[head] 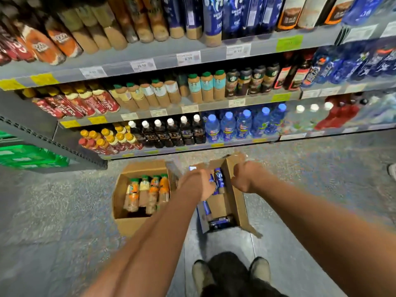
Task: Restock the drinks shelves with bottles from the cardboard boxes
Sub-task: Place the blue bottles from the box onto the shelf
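Observation:
Two open cardboard boxes stand on the floor in front of the drinks shelves (214,51). The left box (128,226) holds several orange-labelled bottles (150,194). The right box (237,209) holds a few blue-labelled bottles; one stands upright (220,179) and others lie at its near end (218,222). My left hand (196,184) reaches into the right box, its fingers closed around a blue bottle (212,182). My right hand (246,176) is curled over the right wall of the same box, thumb up.
The shelves are packed with rows of bottles; blue-labelled ones stand on the top shelf (216,20). Green crates (27,157) sit low at the left. My shoes (259,269) are just behind the boxes. Another person's shoe (393,171) shows at the right edge.

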A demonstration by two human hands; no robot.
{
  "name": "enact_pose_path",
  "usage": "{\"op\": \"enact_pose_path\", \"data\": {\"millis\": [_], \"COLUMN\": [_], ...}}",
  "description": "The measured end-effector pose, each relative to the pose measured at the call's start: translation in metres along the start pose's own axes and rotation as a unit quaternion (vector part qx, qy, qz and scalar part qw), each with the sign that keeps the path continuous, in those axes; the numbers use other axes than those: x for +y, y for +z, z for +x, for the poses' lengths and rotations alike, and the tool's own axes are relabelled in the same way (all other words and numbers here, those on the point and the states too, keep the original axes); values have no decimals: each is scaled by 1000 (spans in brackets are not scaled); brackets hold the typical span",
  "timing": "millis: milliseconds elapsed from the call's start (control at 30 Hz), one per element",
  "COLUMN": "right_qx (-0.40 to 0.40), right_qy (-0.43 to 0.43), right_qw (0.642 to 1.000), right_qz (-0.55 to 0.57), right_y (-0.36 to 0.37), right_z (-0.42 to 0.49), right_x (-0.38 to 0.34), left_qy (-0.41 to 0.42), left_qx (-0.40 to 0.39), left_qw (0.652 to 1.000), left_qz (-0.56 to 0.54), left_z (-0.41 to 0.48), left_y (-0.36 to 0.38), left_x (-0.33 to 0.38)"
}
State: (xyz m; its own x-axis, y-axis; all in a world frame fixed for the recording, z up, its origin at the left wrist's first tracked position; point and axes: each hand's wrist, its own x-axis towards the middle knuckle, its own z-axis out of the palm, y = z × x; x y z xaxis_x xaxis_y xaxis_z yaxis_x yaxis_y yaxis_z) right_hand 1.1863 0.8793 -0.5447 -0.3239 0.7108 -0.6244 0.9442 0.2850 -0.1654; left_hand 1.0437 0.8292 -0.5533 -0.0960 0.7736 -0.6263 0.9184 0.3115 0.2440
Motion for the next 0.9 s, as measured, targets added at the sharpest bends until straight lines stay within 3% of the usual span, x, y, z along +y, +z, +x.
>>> {"op": "enact_pose_path", "data": {"millis": [300, 467, 733, 900], "right_qx": [-106, -109, -110, -75], "right_qy": [57, 111, 201, 208], "right_qw": [985, 955, 911, 917], "right_qz": [126, 251, 342, 332], "right_y": [84, 134, 269, 343], "right_z": [99, 163, 279, 359], "right_x": [37, 54, 62, 68], "left_qy": [-78, -89, 9, 118], "left_qx": [-47, -62, -56, -36], "left_qw": [993, 990, 998, 985], "left_qz": [-76, -87, 12, 124], "left_z": [83, 157, 306, 401], "left_y": [78, 132, 232, 289], "left_x": [-16, -22, -84, -112]}}
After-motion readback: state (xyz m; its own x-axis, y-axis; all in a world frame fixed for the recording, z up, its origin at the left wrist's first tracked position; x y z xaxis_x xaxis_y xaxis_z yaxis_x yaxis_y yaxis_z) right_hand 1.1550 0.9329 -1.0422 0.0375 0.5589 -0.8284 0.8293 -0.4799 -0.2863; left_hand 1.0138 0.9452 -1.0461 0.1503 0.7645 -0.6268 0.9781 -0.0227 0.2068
